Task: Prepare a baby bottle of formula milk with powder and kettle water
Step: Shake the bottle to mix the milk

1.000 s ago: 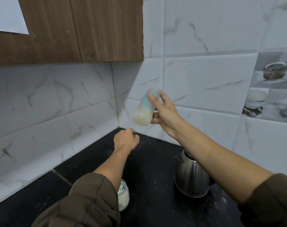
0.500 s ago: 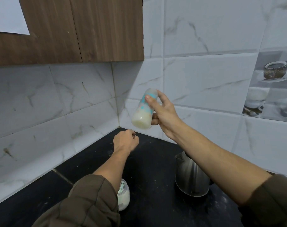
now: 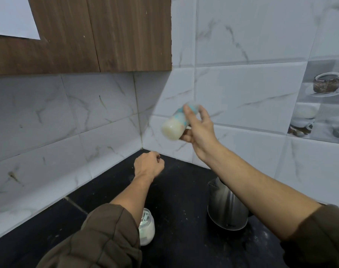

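Gripping a tilted, blurred bottle [image 3: 174, 125] of milky liquid mid-frame, right hand [image 3: 200, 132] fingers wrapped round it | left hand [image 3: 148, 166] a closed fist, lower centre | kettle [image 3: 225, 207] lower right on counter [image 3: 184, 190] | jar [image 3: 147, 227] bottom centre.

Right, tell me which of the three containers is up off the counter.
The baby bottle, tilted in the right hand. The steel kettle and the powder jar both stand on the black counter.

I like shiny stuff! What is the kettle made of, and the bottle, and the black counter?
The kettle looks like brushed steel: grey with streaky reflections. The bottle, held in the right hand, seems see-through plastic, since milk shows inside. The counter looks like polished dark stone, though that is uncertain.
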Action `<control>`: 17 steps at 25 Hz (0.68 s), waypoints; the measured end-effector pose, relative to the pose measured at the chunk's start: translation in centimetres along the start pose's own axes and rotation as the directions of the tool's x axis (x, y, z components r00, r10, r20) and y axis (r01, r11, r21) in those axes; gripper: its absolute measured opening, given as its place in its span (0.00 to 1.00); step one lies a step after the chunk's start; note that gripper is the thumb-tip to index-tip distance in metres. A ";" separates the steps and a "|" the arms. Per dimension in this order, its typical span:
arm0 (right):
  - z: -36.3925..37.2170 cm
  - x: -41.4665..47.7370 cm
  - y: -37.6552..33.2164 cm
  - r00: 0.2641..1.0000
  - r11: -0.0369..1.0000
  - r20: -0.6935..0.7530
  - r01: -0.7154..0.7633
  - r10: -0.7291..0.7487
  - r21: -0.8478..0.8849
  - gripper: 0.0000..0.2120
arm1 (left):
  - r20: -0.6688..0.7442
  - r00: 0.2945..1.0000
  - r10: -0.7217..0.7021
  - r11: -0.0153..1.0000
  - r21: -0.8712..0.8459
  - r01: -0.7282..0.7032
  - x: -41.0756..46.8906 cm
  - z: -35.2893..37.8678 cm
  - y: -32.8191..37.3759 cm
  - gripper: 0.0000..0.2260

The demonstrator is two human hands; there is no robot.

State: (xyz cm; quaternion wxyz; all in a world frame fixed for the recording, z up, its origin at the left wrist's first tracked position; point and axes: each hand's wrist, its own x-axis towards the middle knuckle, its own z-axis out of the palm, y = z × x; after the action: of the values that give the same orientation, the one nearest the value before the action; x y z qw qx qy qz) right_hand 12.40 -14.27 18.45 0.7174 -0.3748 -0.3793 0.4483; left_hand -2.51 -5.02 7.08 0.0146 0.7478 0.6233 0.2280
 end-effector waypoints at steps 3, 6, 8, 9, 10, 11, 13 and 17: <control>-0.3 1.2 -0.4 0.990 0.984 -0.136 -0.017 0.042 0.180 0.32 | -0.004 1.000 -0.014 1.000 0.002 0.014 -0.2 0.0 -0.4 0.14; 0.4 -0.5 0.0 0.994 0.997 0.100 -0.044 0.051 -0.071 0.31 | 0.015 1.000 -0.018 1.000 0.009 0.018 0.0 0.0 -0.4 0.13; 0.5 -1.1 0.4 0.978 0.985 0.204 0.006 0.030 -0.172 0.32 | 0.015 1.000 -0.018 1.000 -0.003 0.018 0.0 -0.2 0.0 0.12; 0.7 -1.1 0.4 0.984 0.990 0.177 0.016 0.009 -0.142 0.33 | 0.005 1.000 -0.011 1.000 -0.005 0.011 -0.1 -0.3 0.1 0.12; 0.8 -0.6 0.2 0.996 0.997 0.090 0.002 0.005 -0.073 0.34 | -0.006 1.000 0.000 1.000 -0.003 0.000 0.1 -0.3 0.1 0.13; 0.8 0.0 -0.1 0.999 1.000 -0.023 -0.024 0.024 0.016 0.35 | -0.011 1.000 0.008 1.000 -0.002 -0.008 0.1 -0.2 0.0 0.14; 0.7 1.0 -0.3 0.984 0.987 -0.167 -0.035 0.061 0.156 0.33 | -0.016 1.000 0.001 1.000 -0.001 -0.001 0.0 -0.3 -0.2 0.14; 0.9 -0.8 0.3 0.990 0.990 0.115 -0.062 0.076 -0.125 0.30 | 0.002 1.000 -0.021 1.000 0.006 0.021 0.0 -0.2 -0.2 0.12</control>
State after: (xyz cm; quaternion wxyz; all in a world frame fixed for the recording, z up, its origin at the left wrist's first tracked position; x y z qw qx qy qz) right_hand 11.28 -14.76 18.42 0.6533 -0.4032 -0.4348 0.4707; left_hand -2.71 -5.02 7.18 0.0153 0.7416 0.6317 0.2254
